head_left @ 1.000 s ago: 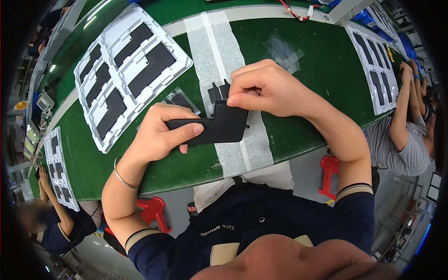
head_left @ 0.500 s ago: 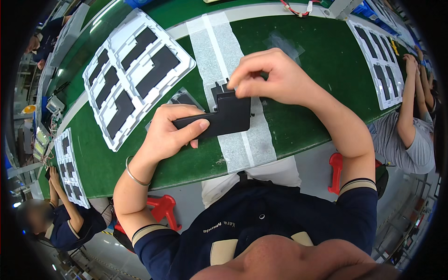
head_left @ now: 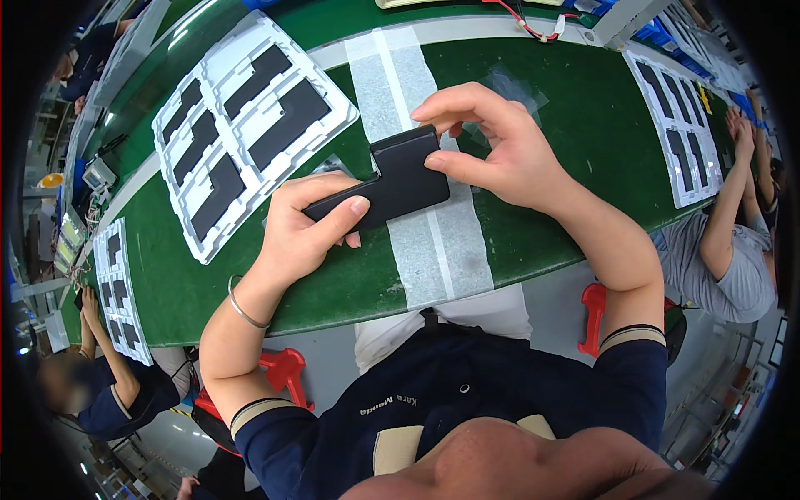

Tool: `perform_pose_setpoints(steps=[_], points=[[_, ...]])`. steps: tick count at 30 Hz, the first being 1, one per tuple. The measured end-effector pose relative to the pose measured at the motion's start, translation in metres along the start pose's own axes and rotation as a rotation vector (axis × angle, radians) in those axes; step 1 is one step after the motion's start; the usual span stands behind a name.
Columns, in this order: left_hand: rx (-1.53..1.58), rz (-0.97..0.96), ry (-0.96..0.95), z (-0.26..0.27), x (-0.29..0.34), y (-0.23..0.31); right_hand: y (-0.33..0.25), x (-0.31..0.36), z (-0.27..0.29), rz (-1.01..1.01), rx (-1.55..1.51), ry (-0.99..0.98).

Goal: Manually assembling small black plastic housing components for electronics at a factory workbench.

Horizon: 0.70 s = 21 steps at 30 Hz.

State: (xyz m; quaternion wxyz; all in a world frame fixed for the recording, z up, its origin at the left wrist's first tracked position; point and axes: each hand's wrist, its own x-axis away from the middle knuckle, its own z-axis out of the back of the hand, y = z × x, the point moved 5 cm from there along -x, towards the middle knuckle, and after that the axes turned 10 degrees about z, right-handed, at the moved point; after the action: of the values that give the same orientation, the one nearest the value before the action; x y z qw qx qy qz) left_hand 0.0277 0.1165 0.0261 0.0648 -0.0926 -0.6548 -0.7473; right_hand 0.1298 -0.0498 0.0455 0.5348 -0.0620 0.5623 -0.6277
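Note:
A black, L-shaped flat block (head_left: 404,179) is held up over the bench, tilted, its smooth broad face turned toward me. My left hand (head_left: 302,225) grips its narrow arm, thumb on the front and fingers behind. At the wider end, my right hand (head_left: 512,154) has its thumb pressed on the face near the right edge. Its index finger curves over by the upper corner, and its other fingertips are partly hidden behind. Below the block runs a whitish cloth-like strip (head_left: 457,258) with a pale line along its middle. Clear plastic (head_left: 333,164) shows partly behind my left hand.
On the green bench (head_left: 575,108), a white tray (head_left: 348,115) at left holds several black L-shaped pieces. Crumpled clear film (head_left: 510,83) lies beyond my right hand. Another filled tray (head_left: 688,200) is at far right, near a co-worker's hands (head_left: 737,129). Red wires (head_left: 533,32) lie at the back.
The block has tilted up at its right end, and small protrusions at its edge no longer show. My right hand has shifted from the upper notch to the right edge, its fingers wider apart.

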Motion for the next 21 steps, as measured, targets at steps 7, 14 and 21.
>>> perform_pose_setpoints(steps=[7, 14, 21], points=[[-0.053, -0.043, 0.004, 0.0, 0.001, 0.007, -0.007, -0.005, 0.003, 0.121, 0.056, 0.071], [0.006, -0.07, 0.055, 0.002, -0.004, -0.004, 0.013, 0.003, -0.006, -0.143, -0.253, -0.085], [-0.104, -0.301, 0.201, 0.012, -0.015, 0.002, -0.04, -0.007, 0.045, 0.304, 0.3, 0.257]])
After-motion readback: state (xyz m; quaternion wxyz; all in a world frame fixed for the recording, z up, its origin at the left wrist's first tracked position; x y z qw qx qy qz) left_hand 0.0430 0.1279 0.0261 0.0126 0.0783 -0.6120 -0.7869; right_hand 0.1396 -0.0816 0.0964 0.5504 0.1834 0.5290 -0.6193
